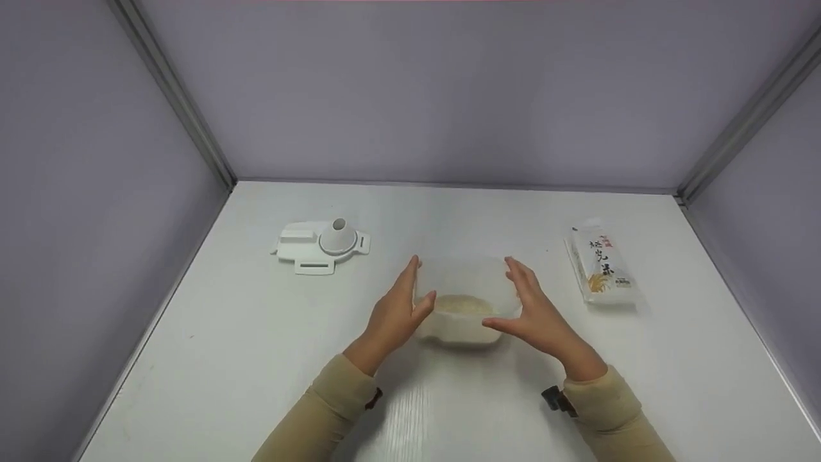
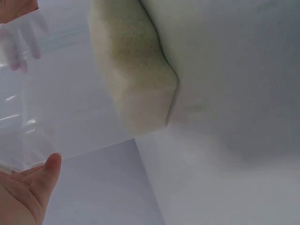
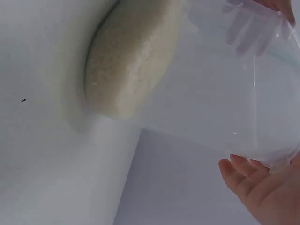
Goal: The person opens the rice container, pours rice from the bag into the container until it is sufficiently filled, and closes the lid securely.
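A clear plastic container stands upright in front of me, with a layer of pale rice at its bottom. My left hand is at its left side, fingers straight and thumb apart near the upper edge. On the opposite side, my right hand has its fingers extended along the wall and its thumb spread toward the front. Both wrist views show the rice through the clear wall. Fingers of the other hand show through the plastic near the rim in each.
A white lid with a cone-shaped spout lies at the back left of the white table. A printed plastic packet of rice lies at the right. Grey panels stand around the table.
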A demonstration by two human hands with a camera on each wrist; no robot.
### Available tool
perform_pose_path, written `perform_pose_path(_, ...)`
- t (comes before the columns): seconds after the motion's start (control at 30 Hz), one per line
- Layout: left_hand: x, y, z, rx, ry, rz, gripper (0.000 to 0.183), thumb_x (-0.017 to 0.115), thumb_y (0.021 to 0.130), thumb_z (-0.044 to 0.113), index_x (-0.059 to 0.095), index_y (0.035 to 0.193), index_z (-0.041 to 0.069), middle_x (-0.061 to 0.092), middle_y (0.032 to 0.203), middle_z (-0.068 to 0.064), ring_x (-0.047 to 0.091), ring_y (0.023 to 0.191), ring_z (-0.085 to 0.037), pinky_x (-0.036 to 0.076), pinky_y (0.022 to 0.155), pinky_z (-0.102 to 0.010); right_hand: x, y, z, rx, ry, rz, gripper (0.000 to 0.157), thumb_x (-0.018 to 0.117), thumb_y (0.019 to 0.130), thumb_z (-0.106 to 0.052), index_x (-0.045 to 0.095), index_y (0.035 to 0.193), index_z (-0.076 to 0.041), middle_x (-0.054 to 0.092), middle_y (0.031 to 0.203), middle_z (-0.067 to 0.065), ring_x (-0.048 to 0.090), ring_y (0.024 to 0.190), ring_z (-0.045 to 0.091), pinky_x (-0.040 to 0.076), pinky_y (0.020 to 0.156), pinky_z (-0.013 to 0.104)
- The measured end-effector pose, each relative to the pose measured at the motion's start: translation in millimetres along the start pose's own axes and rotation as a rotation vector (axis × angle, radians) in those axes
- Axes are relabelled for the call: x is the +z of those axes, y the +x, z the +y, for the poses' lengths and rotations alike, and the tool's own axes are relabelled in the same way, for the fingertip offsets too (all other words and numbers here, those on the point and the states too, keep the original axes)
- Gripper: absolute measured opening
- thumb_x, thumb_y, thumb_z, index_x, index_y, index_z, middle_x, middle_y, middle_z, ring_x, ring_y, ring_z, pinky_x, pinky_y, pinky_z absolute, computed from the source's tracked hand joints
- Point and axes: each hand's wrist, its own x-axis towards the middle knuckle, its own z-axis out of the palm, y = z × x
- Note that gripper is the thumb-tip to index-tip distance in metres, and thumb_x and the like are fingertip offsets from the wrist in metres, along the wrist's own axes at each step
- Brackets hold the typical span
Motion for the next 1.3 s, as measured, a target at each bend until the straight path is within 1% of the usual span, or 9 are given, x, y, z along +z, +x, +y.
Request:
perform_pose_path(0.23, -15.5, 2.0, 0.5, -0.005, 0.008, -0.110, 0.079, 0.042, 0.093, 0.056, 0.013, 0.150, 0.009, 0.027, 0.151, -0.005, 0.028, 0.135, -0.019, 0.028, 0.107, -0.039, -2.9, 2, 1, 0.001, -0.016, -0.025, 0.107, 0.078, 0.073, -0.042, 0.011, 0.150, -0.010, 0.013, 0.151, 0.012, 0.027, 0.134, 0.035, 0.028, 0.103, 0.056)
perform_pose_path(0.4, -24.7, 3.4, -1.9, 0.010, 0.009, -0.196, 0.080, 0.042, 0.093, 0.057, 0.010, 0.150, 0.010, 0.021, 0.153, -0.006, 0.023, 0.137, -0.020, 0.023, 0.109, -0.039, -3.5, 0, 4, -0.014, -0.021, -0.023, 0.107, 0.078, 0.073, -0.042, 0.012, 0.150, -0.008, 0.013, 0.152, 0.013, 0.024, 0.135, 0.036, 0.026, 0.104, 0.055)
perform_pose_path(0.5, -28.5, 3.1, -4.8, 0.016, 0.023, -0.227, 0.082, 0.040, 0.093, 0.059, 0.008, 0.150, 0.010, 0.018, 0.153, -0.006, 0.021, 0.137, -0.021, 0.022, 0.110, -0.039, -1.7, 0, 6, -0.031, -0.019, -0.019, 0.107, 0.078, 0.073, -0.040, 0.012, 0.150, -0.007, 0.013, 0.151, 0.013, 0.027, 0.134, 0.035, 0.027, 0.104, 0.053)
perform_pose_path(0.57, -31.3, 3.0, -6.5, 0.025, 0.045, -0.232, 0.084, 0.038, 0.091, 0.063, 0.009, 0.150, 0.009, 0.019, 0.153, -0.006, 0.022, 0.137, -0.021, 0.022, 0.110, -0.038, -0.4, 0, 6, -0.049, -0.019, -0.011, 0.106, 0.078, 0.073, -0.038, 0.012, 0.149, -0.006, 0.014, 0.151, 0.013, 0.030, 0.132, 0.034, 0.029, 0.104, 0.052)
perform_pose_path(0.67, -36.9, 3.3, -8.8, 0.053, 0.069, -0.229, 0.084, 0.037, 0.091, 0.064, 0.013, 0.150, 0.010, 0.020, 0.153, -0.007, 0.023, 0.137, -0.022, 0.023, 0.109, -0.039, 0.9, 1, 7, -0.073, -0.020, 0.008, 0.105, 0.079, 0.073, -0.034, 0.013, 0.149, -0.004, 0.016, 0.150, 0.013, 0.032, 0.131, 0.032, 0.032, 0.102, 0.050)
perform_pose_path(0.83, -48.3, 5.0, -14.2, 0.112, 0.135, -0.206, 0.079, 0.037, 0.092, 0.062, 0.019, 0.149, 0.011, 0.026, 0.151, -0.007, 0.028, 0.136, -0.022, 0.028, 0.107, -0.040, 0.6, 1, 6, -0.076, 0.024, 0.021, 0.105, 0.080, 0.073, -0.029, 0.012, 0.149, -0.006, 0.015, 0.150, 0.012, 0.032, 0.132, 0.031, 0.037, 0.099, 0.048)
perform_pose_path(1.0, -63.2, 6.1, -28.8, 0.165, 0.272, -0.122, 0.073, 0.043, 0.093, 0.055, 0.026, 0.147, 0.009, 0.034, 0.147, -0.009, 0.035, 0.132, -0.024, 0.033, 0.104, -0.042, 0.9, 1, 7, -0.078, 0.049, 0.026, 0.104, 0.081, 0.073, -0.026, 0.013, 0.149, -0.006, 0.015, 0.150, 0.012, 0.031, 0.132, 0.031, 0.039, 0.097, 0.048)
perform_pose_path(1.1, -72.2, 6.5, -39.5, 0.170, 0.356, -0.081, 0.070, 0.045, 0.094, 0.052, 0.029, 0.146, 0.009, 0.037, 0.145, -0.011, 0.038, 0.130, -0.026, 0.037, 0.101, -0.044, 1.4, 2, 7, -0.077, 0.053, 0.025, 0.104, 0.081, 0.073, -0.025, 0.013, 0.149, -0.006, 0.015, 0.150, 0.012, 0.031, 0.132, 0.032, 0.039, 0.097, 0.048)
perform_pose_path(1.3, -87.6, 7.4, -57.7, 0.159, 0.437, -0.028, 0.066, 0.051, 0.093, 0.046, 0.034, 0.144, 0.007, 0.040, 0.142, -0.016, 0.043, 0.125, -0.032, 0.041, 0.096, -0.047, 2.2, 1, 9, -0.070, 0.074, 0.022, 0.104, 0.080, 0.073, -0.026, 0.013, 0.149, -0.005, 0.014, 0.150, 0.012, 0.030, 0.133, 0.032, 0.037, 0.098, 0.051)
